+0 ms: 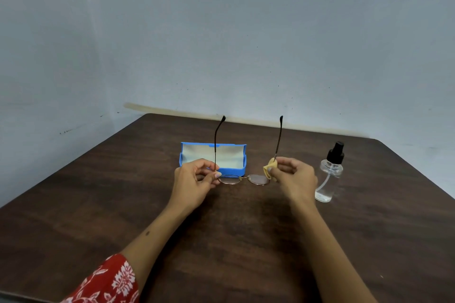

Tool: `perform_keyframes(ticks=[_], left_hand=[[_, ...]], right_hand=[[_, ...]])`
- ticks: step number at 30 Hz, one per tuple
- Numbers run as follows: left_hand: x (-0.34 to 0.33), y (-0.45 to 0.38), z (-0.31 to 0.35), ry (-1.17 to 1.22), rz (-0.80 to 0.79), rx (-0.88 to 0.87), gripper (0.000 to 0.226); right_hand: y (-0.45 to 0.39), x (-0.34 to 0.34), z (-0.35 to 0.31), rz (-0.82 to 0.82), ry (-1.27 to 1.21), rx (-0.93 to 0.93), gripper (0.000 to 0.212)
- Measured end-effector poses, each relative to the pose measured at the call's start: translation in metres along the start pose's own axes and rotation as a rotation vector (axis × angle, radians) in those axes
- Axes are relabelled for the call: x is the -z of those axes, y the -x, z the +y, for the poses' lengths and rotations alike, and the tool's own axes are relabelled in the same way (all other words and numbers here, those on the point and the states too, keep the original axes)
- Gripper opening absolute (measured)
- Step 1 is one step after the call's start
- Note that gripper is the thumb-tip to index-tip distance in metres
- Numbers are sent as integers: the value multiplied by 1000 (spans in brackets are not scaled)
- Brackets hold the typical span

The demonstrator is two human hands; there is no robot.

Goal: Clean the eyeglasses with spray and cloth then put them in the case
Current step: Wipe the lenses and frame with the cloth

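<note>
Cloth [268, 170] mostly hidden – right hand [293, 177] (sleeve [108, 283] cropped).

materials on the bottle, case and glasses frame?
Bottle: clear plastic or glass, can't tell which; liquid visible inside, black plastic-looking pump.
Case: blue, matte, looks like moulded plastic; pale, soft-looking lining.
Glasses: thin metallic rims, gold-toned; dark temple arms, likely plastic-coated.

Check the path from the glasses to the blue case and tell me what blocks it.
Nothing visible does. The eyeglasses, held by the left hand and the right hand, sit just in front of the open case; the spray bottle stands off to the right.
</note>
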State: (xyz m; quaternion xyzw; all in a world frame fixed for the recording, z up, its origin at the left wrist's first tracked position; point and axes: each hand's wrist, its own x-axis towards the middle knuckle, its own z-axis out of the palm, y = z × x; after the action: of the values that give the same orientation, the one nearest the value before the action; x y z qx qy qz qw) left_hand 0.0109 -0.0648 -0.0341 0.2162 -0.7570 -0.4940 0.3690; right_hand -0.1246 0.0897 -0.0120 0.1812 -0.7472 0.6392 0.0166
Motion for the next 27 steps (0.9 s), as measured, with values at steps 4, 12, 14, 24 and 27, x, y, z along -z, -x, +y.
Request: perform_keyframes(ticks=[4, 12, 14, 24, 27], left_hand=[[-1, 0, -1, -46, -14, -26, 8], [-1, 1, 2, -12, 4, -39, 9], [-1, 1, 2, -4, 5, -40, 8], [-1, 1, 1, -77, -16, -55, 7], [-1, 1, 1, -52, 0, -53, 8]], right_hand=[[-15, 3, -24, 73, -115, 82, 20], [-15, 5, -23, 75, -122, 126, 21], [-8, 2, -9, 48, -61, 68, 18], [-21, 8, -44, 132, -186, 238, 24], [-13, 6, -28, 94, -125, 168, 22]])
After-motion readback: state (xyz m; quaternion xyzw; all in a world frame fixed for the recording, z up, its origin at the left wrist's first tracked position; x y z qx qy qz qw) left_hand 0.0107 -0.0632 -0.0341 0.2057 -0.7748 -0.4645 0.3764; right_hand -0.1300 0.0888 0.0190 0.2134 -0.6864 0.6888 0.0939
